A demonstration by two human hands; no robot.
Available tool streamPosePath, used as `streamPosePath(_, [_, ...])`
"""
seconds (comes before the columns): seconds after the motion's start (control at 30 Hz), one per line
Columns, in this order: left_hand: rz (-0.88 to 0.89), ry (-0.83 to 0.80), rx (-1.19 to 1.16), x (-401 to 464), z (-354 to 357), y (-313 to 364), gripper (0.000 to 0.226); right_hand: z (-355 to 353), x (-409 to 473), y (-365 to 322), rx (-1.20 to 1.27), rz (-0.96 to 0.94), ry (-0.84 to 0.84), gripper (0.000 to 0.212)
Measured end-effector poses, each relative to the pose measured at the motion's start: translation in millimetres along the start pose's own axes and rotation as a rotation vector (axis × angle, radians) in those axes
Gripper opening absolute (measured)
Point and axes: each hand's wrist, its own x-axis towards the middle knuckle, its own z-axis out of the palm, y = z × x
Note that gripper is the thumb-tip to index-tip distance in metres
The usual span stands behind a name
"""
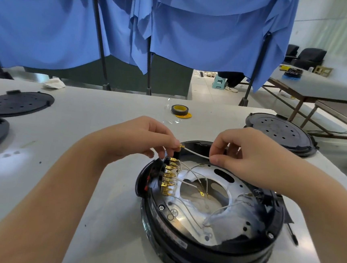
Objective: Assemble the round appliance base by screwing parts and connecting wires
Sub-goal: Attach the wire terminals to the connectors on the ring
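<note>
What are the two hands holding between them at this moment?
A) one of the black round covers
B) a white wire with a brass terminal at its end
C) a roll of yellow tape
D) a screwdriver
B: the left hand pinches the brass terminal and the right hand pinches the white wire, stretched above the round base; the tape roll lies untouched on the table.

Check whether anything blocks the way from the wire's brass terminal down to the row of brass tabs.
Nothing visible does. The left hand pinches the brass terminal just above the row of brass tabs; the right hand holds the white wire off to the side.
</note>
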Motion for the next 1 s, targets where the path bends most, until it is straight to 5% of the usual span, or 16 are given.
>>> streamPosePath(0.23, [0.004, 0.008, 0.069, -2, 3, 6, 0.021, 15, -2, -13, 0.115, -0.036, 0.001, 0.011])
streamPosePath(0.67, [0.019, -0.266, 0.229, -6, 2, 4, 0.011, 29, -3, -24, 0.092, -0.056, -0.081, 0.004])
streamPosePath(1.0, [-0.156, -0.081, 0.551, -10, -12, 0, 0.043, 50, -7, -29, 0.055, 0.019, -0.147, 0.007])
